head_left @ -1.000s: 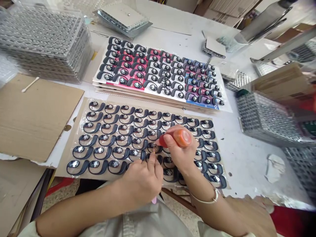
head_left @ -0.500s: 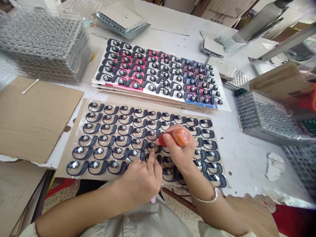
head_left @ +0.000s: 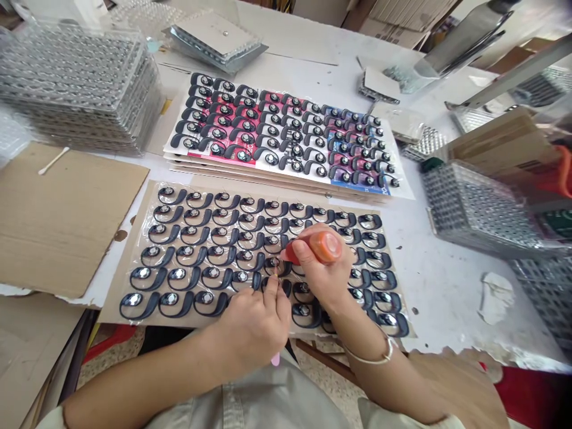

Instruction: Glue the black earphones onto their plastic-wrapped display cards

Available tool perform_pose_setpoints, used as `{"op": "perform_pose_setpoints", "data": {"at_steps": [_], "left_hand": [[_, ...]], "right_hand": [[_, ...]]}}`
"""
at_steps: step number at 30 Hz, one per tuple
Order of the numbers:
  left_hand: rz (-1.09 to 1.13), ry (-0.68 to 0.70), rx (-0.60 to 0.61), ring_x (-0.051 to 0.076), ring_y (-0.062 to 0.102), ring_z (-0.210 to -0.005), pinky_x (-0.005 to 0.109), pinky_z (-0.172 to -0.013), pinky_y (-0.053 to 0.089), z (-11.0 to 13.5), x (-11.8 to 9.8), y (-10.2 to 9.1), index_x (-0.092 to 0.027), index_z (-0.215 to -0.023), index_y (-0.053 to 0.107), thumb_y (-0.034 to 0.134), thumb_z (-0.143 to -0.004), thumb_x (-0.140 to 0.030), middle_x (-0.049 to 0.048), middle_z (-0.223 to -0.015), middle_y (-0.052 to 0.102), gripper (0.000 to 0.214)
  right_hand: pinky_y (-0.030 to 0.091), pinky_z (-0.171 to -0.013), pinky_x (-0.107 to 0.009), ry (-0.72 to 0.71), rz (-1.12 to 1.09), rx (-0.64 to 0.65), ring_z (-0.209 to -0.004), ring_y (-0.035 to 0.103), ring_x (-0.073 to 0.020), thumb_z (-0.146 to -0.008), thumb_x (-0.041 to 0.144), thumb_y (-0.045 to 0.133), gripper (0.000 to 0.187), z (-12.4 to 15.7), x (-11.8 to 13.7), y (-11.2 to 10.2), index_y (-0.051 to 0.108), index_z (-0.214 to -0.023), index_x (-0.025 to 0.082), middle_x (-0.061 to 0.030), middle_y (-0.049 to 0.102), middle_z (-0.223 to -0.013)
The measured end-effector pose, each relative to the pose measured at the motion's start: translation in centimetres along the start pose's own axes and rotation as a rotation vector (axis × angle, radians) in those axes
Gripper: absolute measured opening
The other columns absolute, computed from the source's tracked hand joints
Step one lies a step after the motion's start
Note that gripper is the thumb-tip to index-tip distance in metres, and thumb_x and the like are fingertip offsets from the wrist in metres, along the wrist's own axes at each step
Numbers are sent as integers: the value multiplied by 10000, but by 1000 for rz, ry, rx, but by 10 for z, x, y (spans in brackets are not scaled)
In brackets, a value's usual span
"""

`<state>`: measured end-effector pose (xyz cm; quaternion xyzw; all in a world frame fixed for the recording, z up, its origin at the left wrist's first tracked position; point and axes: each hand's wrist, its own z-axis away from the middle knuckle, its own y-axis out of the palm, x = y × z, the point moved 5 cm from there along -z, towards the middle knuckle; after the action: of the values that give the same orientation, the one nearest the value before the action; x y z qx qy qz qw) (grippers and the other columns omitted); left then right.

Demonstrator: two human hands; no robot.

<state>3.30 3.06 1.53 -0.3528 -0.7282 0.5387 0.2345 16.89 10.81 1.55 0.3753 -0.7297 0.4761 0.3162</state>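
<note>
A cardboard sheet (head_left: 134,250) in front of me carries rows of black ear-hook earpieces (head_left: 187,255) with shiny round centres, under clear film. My right hand (head_left: 326,271) is closed around an orange squeeze bottle (head_left: 322,246) with a red tip aimed at one earpiece (head_left: 273,263) in the middle rows. My left hand (head_left: 257,325) is pinched on a thin stick-like tool whose tip touches that same earpiece; a pink end (head_left: 275,359) sticks out below the hand.
A second stack of boards (head_left: 286,140) with earpieces on pink, white and blue card lies behind. Stacks of clear blister trays (head_left: 75,83) stand at far left, more trays (head_left: 482,208) at right. Brown cardboard (head_left: 58,220) with a cotton swab (head_left: 53,159) lies left.
Both hands stay at the same earpiece; only the view has shifted slightly, so everything sits a little higher in the picture.
</note>
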Motion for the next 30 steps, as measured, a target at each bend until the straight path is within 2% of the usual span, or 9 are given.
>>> {"op": "perform_pose_setpoints", "data": {"at_steps": [12, 16, 26, 30], "left_hand": [[28, 1, 39, 223, 665, -667, 316, -550, 520, 2, 1, 4, -26, -1041, 555, 566, -853, -239, 273, -1125, 640, 285], [20, 10, 57, 206, 645, -625, 324, -563, 522, 2, 1, 7, -28, -1052, 546, 545, -853, -221, 279, -1136, 632, 277], [3, 29, 47, 225, 674, -664, 320, -557, 516, 2, 1, 7, -25, -1056, 538, 479, -837, -148, 301, -1140, 619, 257], [13, 32, 96, 218, 667, -650, 319, -562, 515, 3, 1, 9, -22, -1065, 540, 483, -857, -165, 309, -1180, 594, 259]], "right_hand": [[458, -605, -287, -180, 65, -25, -618, 559, -127, -795, 246, 663, 121, -1, 16, -1, 554, -756, 211, 22, 573, -692], [455, -601, -283, -204, 82, -36, -610, 557, -122, -787, 241, 675, 125, -1, 17, -2, 558, -756, 208, 23, 577, -694], [453, -564, -301, -221, 105, -52, -580, 552, -137, -782, 273, 670, 135, -1, 21, -2, 552, -749, 215, 16, 576, -658], [453, -569, -309, -242, 41, -77, -587, 551, -141, -775, 259, 681, 127, 2, 18, -5, 560, -763, 221, 17, 577, -663]]}}
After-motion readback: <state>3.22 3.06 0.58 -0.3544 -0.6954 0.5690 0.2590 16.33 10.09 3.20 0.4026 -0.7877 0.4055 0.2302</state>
